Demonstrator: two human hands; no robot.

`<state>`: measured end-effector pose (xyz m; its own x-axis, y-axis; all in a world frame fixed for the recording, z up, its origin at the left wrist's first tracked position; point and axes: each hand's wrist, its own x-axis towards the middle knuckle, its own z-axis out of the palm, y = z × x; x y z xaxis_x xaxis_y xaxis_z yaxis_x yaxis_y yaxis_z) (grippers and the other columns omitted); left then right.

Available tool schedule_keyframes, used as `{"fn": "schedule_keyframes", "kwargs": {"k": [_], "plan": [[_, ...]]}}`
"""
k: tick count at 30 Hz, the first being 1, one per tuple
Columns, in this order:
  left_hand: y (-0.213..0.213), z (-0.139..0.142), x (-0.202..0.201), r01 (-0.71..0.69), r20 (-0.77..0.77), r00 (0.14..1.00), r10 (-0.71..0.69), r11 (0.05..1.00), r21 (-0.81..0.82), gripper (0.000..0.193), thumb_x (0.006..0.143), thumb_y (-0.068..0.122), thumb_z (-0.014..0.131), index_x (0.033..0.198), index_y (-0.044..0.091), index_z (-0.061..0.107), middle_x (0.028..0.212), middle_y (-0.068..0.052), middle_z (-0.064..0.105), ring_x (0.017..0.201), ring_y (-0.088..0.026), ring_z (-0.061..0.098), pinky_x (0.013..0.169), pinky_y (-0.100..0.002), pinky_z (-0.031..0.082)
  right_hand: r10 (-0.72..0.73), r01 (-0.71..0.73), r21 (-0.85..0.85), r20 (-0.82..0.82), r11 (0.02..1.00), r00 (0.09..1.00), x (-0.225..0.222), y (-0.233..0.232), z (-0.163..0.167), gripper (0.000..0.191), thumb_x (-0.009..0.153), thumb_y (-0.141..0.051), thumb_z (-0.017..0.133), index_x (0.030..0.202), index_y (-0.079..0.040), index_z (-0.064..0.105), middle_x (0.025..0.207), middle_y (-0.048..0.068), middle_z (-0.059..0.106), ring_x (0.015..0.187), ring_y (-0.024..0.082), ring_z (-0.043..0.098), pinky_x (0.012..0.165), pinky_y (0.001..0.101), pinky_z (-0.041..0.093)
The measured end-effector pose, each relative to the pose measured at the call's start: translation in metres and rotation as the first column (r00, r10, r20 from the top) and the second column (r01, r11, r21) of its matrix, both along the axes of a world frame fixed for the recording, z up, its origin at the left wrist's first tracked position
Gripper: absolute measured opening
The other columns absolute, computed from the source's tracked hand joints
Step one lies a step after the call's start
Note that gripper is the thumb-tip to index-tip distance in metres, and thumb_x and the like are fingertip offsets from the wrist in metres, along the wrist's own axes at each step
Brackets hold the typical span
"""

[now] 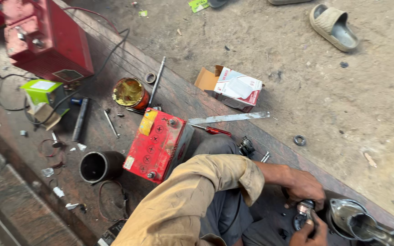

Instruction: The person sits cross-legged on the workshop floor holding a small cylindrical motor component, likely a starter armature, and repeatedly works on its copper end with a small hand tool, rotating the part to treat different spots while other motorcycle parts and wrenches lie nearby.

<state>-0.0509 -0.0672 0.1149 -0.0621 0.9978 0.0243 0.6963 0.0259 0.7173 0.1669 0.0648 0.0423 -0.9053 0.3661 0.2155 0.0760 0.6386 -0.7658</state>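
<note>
Left hand [303,186]: fingers curled down over the top of a small round metal part with a dark body and bright rim [303,214], gripping it from above. Right hand [310,232]: partly cut off by the lower edge of the view; thumb and fingers pinch the same part from below. The part sits between both hands, low on the dark metal work surface [178,91], just in front of the person's knee.

Immediately to the right of the hands stands a shiny chrome bowl-shaped housing [343,212], with a polished metal funnel-like piece [370,228] touching its far side.

The tan long sleeve [197,191] of the left arm runs back from the hand across the grey trousers.

Further out lies a red rectangular battery with a yellow label [158,143], tilted on the surface. Beside it is a black open cylinder [97,166]. Beyond the battery: a red-handled screwdriver [213,130], a long flat steel strip [229,118], an open white-and-red cardboard box [233,87] and a round tin of yellowish grease [130,93]. A red metal machine [46,38] and a green box [44,91] stand at the far end. A beige sandal [334,26] lies on the dirt floor, well apart.
</note>
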Motion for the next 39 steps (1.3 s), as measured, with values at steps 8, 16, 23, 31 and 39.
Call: {"fn": "schedule_keyframes", "kwargs": {"k": [8, 16, 23, 31, 39], "plan": [[0.000, -0.008, 0.001, 0.015, -0.079, 0.997, -0.018, 0.999, -0.034, 0.079, 0.038, 0.024, 0.100, 0.112, 0.021, 0.072, 0.106, -0.001, 0.076, 0.107, -0.030, 0.069, 0.087, -0.045, 0.054, -0.048, 0.041, 0.053, 0.144, 0.998, 0.988, -0.002, -0.014, 0.038, 0.025, 0.103, 0.002, 0.057, 0.124, 0.006, 0.070, 0.110, 0.025, 0.073, 0.107, 0.028, 0.072, 0.096, 0.0382, 0.056], [-0.004, -0.007, 0.000, 0.008, -0.102, 0.995, -0.012, 0.999, -0.039, 0.077, 0.039, 0.023, 0.100, 0.111, 0.021, 0.072, 0.105, -0.002, 0.076, 0.108, -0.030, 0.069, 0.088, -0.046, 0.054, -0.070, 0.073, -0.027, 0.122, 0.997, 0.990, -0.013, -0.035, 0.062, 0.027, 0.102, 0.004, 0.059, 0.128, 0.005, 0.069, 0.114, 0.021, 0.074, 0.104, 0.024, 0.072, 0.092, 0.0347, 0.056], [-0.008, -0.005, 0.000, 0.005, -0.076, 0.997, -0.008, 0.999, -0.042, 0.078, 0.042, 0.029, 0.100, 0.114, 0.020, 0.072, 0.104, -0.003, 0.076, 0.108, -0.031, 0.069, 0.089, -0.046, 0.053, -0.030, 0.032, -0.020, 0.107, 0.999, 0.994, -0.005, -0.026, 0.048, 0.028, 0.103, 0.004, 0.058, 0.129, 0.005, 0.069, 0.116, 0.021, 0.073, 0.107, 0.024, 0.071, 0.096, 0.0356, 0.056], [-0.008, -0.005, -0.002, -0.012, -0.074, 0.997, 0.016, 0.999, 0.046, 0.075, 0.038, 0.031, 0.101, 0.107, 0.020, 0.074, 0.100, -0.005, 0.077, 0.104, -0.033, 0.070, 0.084, -0.048, 0.053, 0.029, -0.020, -0.053, 0.161, 0.998, 0.987, -0.006, -0.010, 0.033, 0.023, 0.111, -0.001, 0.056, 0.131, 0.006, 0.064, 0.116, 0.023, 0.070, 0.114, 0.023, 0.069, 0.101, 0.0367, 0.054], [0.015, -0.029, -0.020, 0.020, -0.097, 0.995, -0.011, 0.995, 0.094, 0.061, 0.039, 0.027, 0.097, 0.096, 0.021, 0.075, 0.093, -0.007, 0.076, 0.096, -0.036, 0.070, 0.076, -0.051, 0.054, 0.029, -0.037, 0.015, 0.352, 0.999, 0.936, -0.008, 0.016, 0.100, 0.038, 0.103, -0.009, 0.065, 0.141, -0.005, 0.066, 0.110, 0.016, 0.074, 0.098, 0.018, 0.070, 0.091, 0.0348, 0.055]]}}
